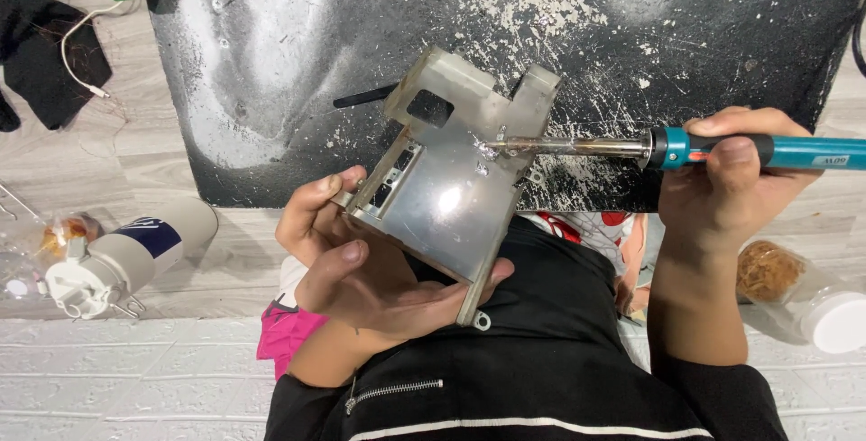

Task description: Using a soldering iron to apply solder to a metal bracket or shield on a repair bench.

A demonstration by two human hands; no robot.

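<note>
At centre frame, above our lap, our left hand (361, 265) cups a metal housing (451, 179), fingers wrapped around its lower edge. From three o'clock our right hand (722, 184) has its fingers closed around a teal soldering iron (722, 148), the tip touching a seam on the housing's upper face. We judge the joint mid-way: one solder blob shows, the rest of the seam looks bare. At eight o'clock lies a white bottle (131, 256); at four o'clock a jar (794, 292). Nothing blocks the iron over the scorched black mat (271, 62).
</note>
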